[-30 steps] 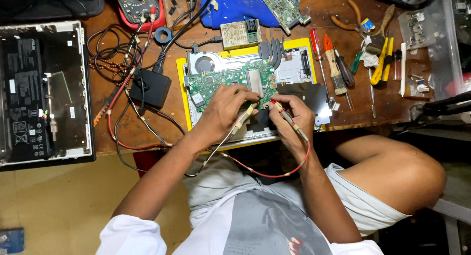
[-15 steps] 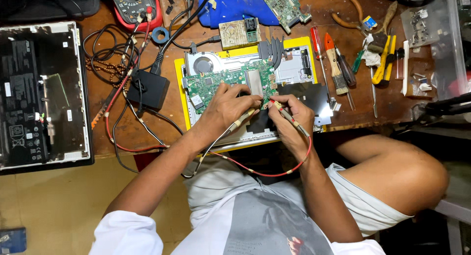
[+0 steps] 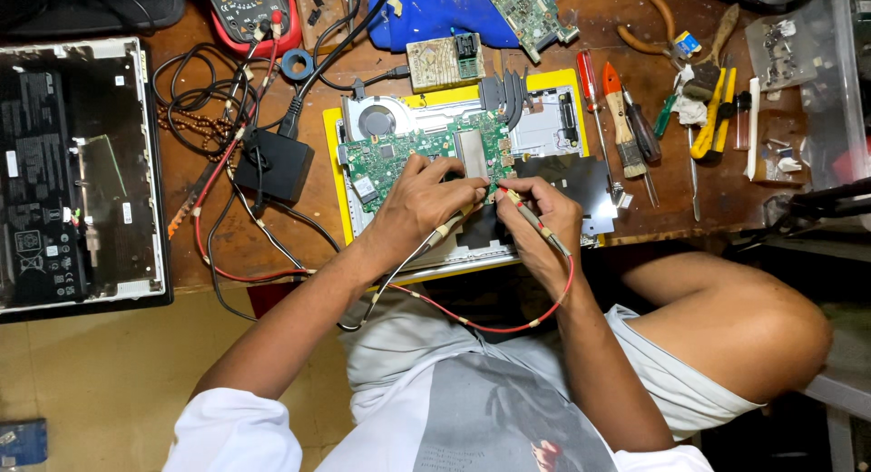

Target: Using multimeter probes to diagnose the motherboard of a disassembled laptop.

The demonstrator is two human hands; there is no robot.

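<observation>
Probes [image 3: 522, 209] in both hands' fingers [image 3: 472, 192], tips on green board [image 3: 426, 154].

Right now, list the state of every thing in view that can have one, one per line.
Left hand: gripping a test probe, its tip on the green circuit board.
Right hand: gripping the red-leaded probe, tip at the board's edge.
Laptop chassis: opened, board and cooling fan exposed.
Multimeter: leads plugged in; display not readable.
Second laptop: bottom cover off, lying flat.
Black power adapter: cable attached.

Both hands [image 3: 426, 198] [image 3: 543, 216] pinched, fingers nearly meeting.
</observation>
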